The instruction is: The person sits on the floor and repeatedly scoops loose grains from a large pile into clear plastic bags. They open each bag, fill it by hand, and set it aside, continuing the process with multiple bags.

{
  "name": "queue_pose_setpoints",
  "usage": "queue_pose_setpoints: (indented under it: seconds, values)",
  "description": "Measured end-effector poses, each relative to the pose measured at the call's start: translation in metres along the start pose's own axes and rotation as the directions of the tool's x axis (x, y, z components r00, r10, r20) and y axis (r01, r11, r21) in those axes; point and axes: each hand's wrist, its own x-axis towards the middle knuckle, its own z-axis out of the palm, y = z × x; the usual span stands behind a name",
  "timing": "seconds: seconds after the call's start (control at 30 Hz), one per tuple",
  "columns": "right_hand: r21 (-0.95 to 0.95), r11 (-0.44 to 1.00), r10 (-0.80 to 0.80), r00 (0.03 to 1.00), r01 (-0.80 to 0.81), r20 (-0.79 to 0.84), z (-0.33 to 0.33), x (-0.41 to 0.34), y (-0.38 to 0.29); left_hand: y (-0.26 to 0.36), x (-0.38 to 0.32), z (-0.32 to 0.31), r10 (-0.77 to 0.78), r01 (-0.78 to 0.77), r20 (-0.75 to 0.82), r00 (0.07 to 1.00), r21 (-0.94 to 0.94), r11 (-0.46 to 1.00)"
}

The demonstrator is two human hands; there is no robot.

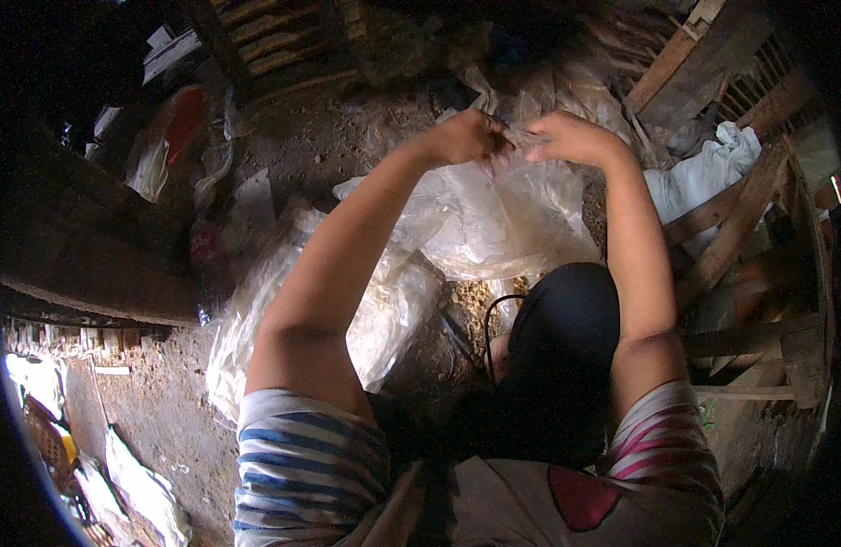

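Clear plastic sheeting (pixel 482 219) lies crumpled on the ground before me, just past my bent knee. At its far edge, my left hand (pixel 465 140) has its fingers curled on the film. My right hand (pixel 574 140) faces it a short gap away, with a bit of film between thumb and fingers. Blur hides the exact grip of both hands. A second heap of clear plastic (pixel 396 318) spreads beneath and beside my left forearm. More crumpled plastic film (pixel 571 96) lies beyond my hands.
Wooden beams (pixel 728 232) and a stuffed white sack (pixel 707 167) stand close on the right. A plastic bottle with a red label (pixel 203 246) is at the left, near a dark wooden edge (pixel 99 294). White sacks (pixel 144 485) lie on the dirt floor, lower left.
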Motion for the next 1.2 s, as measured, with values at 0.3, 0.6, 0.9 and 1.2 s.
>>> queue_pose_setpoints:
  seconds: [0.3,0.6,0.9,1.2]
  values:
    - [0.171,0.933,-0.204,0.859,0.315,-0.470,-0.009,-0.016,-0.016,0.029,-0.007,-0.012,0.026,-0.010,-0.100,0.995,0.159,0.987]
    - [-0.166,0.980,0.003,0.833,-0.114,-0.553,-0.010,-0.013,0.022,0.029,-0.006,-0.017,-0.008,0.062,-0.100,0.995,0.556,0.829]
    - [-0.321,0.856,-0.031,0.579,-0.406,-0.814,-0.028,-0.014,0.033,-0.066,-0.072,-0.119,-0.029,0.586,-0.597,0.802,0.775,0.236]
    - [0.506,0.785,0.067,0.763,0.358,-0.643,0.012,0.038,-0.074,0.036,-0.240,-0.148,0.305,0.773,-0.800,0.516,0.589,0.238]
